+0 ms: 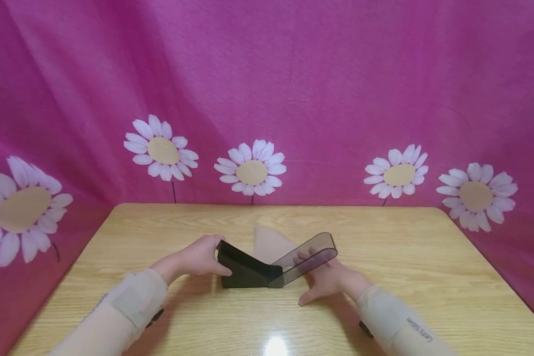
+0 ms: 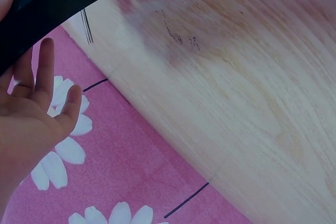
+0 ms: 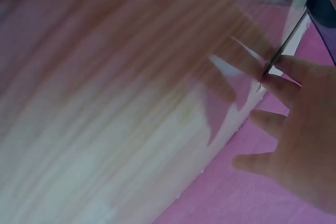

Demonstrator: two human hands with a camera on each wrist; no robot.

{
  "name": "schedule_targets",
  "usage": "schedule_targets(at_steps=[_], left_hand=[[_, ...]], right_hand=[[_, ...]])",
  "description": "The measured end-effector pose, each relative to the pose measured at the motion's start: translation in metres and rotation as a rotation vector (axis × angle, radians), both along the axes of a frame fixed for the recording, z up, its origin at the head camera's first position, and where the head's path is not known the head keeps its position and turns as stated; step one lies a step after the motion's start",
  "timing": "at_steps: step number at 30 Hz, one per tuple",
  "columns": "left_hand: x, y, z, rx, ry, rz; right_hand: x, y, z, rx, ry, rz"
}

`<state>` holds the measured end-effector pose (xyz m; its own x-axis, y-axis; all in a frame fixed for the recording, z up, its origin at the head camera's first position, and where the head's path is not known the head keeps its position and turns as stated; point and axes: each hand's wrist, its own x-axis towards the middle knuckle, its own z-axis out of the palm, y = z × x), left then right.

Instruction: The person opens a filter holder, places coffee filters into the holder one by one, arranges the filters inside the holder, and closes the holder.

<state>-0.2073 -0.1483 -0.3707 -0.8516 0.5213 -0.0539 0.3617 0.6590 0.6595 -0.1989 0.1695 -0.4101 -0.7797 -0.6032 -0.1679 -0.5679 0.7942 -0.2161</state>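
Note:
A black box (image 1: 244, 271) with a see-through smoky lid (image 1: 323, 241) stands over the middle of the table, the lid swung out to the right. My left hand (image 1: 202, 257) grips the box's left end, thumb on the near face and fingers behind. In the left wrist view, the dark box (image 2: 58, 11) crosses above the fingers of that hand (image 2: 31, 111). Through the lid show the spread fingers of my right hand (image 1: 329, 278). Those fingers, mostly straight in the right wrist view, meet a thin dark edge (image 3: 286, 45); how firmly they touch is unclear.
Behind the box is a pale beige flat shape (image 1: 268, 242), partly hidden. The wood-grain table (image 1: 195, 321) extends around both hands. A pink cloth with white daisies (image 1: 320, 99) hangs at the back and sides.

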Motion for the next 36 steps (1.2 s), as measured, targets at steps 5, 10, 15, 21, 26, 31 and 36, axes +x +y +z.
schedule_targets(at_steps=[5,10,15,21,26,31,36], left_hand=[[0.000,-0.001,0.001,0.000,0.004,-0.003],[0.001,-0.001,-0.001,-0.009,-0.008,0.005],[0.001,-0.001,-0.001,-0.009,-0.009,0.006],[0.001,-0.001,0.000,-0.005,-0.013,0.008],[0.001,-0.002,0.000,0.000,-0.017,-0.001],[0.000,-0.001,0.000,0.000,0.000,-0.007],[-0.002,-0.001,-0.001,0.011,-0.003,-0.007]], right_hand=[[-0.002,0.009,0.003,0.012,0.030,-0.043],[-0.001,0.017,0.004,-0.023,-0.046,-0.122],[-0.004,0.027,0.002,-0.050,-0.049,-0.145],[-0.004,0.042,0.001,-0.040,-0.047,-0.168],[-0.002,0.056,0.002,-0.030,-0.059,-0.202],[0.000,0.072,0.006,-0.020,-0.057,-0.211],[0.004,0.088,0.008,-0.007,-0.068,-0.221]])
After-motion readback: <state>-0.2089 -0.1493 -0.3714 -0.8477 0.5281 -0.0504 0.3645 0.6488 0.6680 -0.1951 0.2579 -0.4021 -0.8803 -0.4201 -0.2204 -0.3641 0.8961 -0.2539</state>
